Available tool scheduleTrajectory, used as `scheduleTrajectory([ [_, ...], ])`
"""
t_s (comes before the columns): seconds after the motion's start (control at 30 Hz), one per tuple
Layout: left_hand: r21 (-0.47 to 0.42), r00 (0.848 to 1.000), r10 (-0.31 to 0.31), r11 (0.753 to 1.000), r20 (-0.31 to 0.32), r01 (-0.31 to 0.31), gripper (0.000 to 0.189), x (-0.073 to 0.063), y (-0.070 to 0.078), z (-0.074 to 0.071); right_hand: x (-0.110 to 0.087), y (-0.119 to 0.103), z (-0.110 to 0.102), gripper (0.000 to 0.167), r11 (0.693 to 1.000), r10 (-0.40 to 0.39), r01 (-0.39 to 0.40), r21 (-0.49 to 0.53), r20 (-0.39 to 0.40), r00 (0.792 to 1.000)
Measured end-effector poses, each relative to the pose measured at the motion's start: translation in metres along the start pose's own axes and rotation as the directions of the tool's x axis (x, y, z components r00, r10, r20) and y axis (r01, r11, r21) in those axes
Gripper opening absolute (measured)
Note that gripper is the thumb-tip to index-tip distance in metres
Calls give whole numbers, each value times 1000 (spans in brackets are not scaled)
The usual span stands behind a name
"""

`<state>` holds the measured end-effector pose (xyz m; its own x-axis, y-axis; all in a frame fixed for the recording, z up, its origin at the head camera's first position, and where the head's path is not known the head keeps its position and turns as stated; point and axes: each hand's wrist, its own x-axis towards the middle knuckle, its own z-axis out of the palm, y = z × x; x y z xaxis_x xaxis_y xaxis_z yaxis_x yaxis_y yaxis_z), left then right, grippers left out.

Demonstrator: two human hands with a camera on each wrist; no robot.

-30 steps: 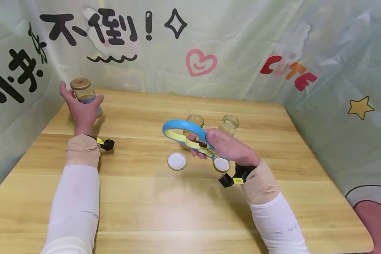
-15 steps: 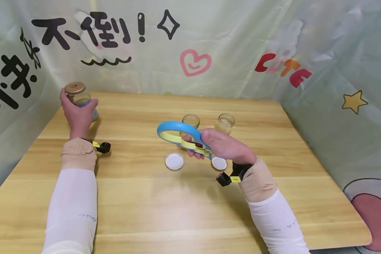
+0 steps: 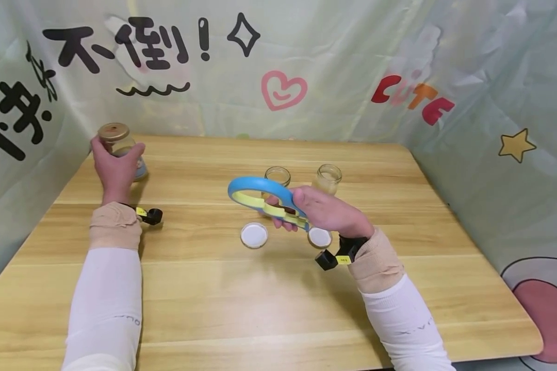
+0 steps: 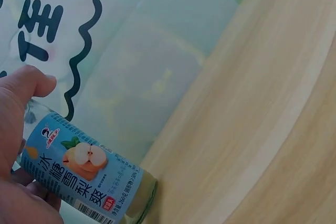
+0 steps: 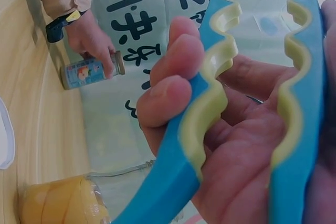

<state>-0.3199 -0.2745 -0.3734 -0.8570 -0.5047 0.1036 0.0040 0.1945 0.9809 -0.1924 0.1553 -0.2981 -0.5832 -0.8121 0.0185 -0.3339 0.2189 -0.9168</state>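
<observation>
At the back left of the table, my left hand (image 3: pixel 115 172) grips a glass jar (image 4: pixel 86 166) with a gold lid (image 3: pixel 114 131) on it. Its blue label shows pears, and its base is right at the tabletop. My right hand (image 3: pixel 334 211) holds a blue jar opener (image 3: pixel 260 183) with yellow scalloped inner edges above the middle of the table. In the right wrist view the opener's two arms spread apart, with fingers curled around one of them. Nothing sits between the arms.
Behind the right hand stand two lidless glass jars, one (image 3: pixel 278 176) partly hidden by the opener, the other (image 3: pixel 328 180) to its right. Two lids, one (image 3: pixel 254 235) on the left and one (image 3: pixel 320 237) on the right, lie white side up. A printed curtain (image 3: pixel 334 62) surrounds the table (image 3: pixel 204 309).
My left hand has lowered the lidded jar slightly. The right hand keeps the jar opener in about the same place, while the head view has shifted a little.
</observation>
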Motion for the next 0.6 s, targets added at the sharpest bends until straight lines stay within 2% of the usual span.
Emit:
scheduleTrajectory([
  [0.13, -52, 999, -11, 999, 33, 12, 79, -2, 1, 2, -1, -1, 0, 99, 1000, 25, -25, 15, -11, 1000],
  [0.3, -49, 998, -5, 999, 55, 7, 78, -4, 1, 6, -4, -2, 1, 101, 997, 68, -67, 50, -29, 997],
  [0.6, -11, 994, 49, 999, 98, -48, 82, -12, 3, 12, -4, -2, -1, 100, 998, 41, -40, 41, -22, 999],
])
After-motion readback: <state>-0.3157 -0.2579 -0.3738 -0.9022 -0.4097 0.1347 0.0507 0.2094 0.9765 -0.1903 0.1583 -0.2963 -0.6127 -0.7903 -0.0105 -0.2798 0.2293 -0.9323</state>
